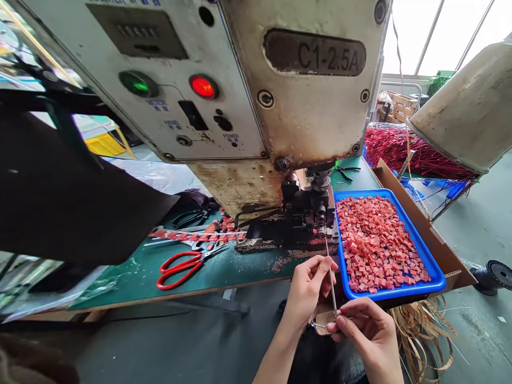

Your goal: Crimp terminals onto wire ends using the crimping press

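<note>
"Rod, thin and grey; which way does it point?"

"Away from the person; its long axis runs nearly straight ahead, leaning slightly left; the far tip meets the machine's black lower fitting in view, though I cannot tell whether they touch."

"And each hand?"

"Left hand pinches it partway along, between thumb and fingers; right hand, fingers curled, pinches the near end."

"Where, exactly?"

"Left of the blue tray; near end outside the tabletop."

Daylight from the upper-right windows, burned white — lower-left corner dim and blurred, edges visibly stretched.
</note>
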### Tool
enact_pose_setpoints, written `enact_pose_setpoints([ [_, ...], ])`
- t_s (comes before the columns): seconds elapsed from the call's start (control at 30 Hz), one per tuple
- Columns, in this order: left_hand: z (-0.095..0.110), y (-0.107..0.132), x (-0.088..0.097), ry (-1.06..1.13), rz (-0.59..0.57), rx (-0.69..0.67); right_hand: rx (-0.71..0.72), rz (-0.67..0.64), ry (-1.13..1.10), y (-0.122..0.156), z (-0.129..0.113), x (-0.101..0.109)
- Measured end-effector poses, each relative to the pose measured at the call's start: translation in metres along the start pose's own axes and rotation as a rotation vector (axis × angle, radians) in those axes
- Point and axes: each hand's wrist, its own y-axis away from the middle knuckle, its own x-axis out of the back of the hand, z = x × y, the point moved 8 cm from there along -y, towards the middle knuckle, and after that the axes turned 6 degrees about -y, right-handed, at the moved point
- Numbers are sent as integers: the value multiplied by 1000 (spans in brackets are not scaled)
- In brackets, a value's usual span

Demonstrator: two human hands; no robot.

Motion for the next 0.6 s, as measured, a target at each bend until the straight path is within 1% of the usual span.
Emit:
enact_pose_setpoints([
  [0.07, 0, 0, 0, 20, 14, 4, 25, -17, 60, 1, -6, -3],
  [0.13, 0, -1, 1, 44, 34, 14, 103, -20, 207, 2, -17, -5],
  [0.2, -1, -2, 2, 59, 51, 28, 268, -55, 437, 4, -35, -11],
  [0.27, -1, -3, 3, 67, 58, 35, 459, -125, 658, 9, -49, -23],
  [0.33, 0, -4, 3, 70, 57, 34, 574, -148, 784, 13, -57, -30],
  [0.5, 0, -5, 4, 67, 57, 35, 681, -88, 874, 15, -60, -33],
  [0.6, -2, -5, 5, 59, 58, 34, 692, -87, 877, 18, -54, -36],
])
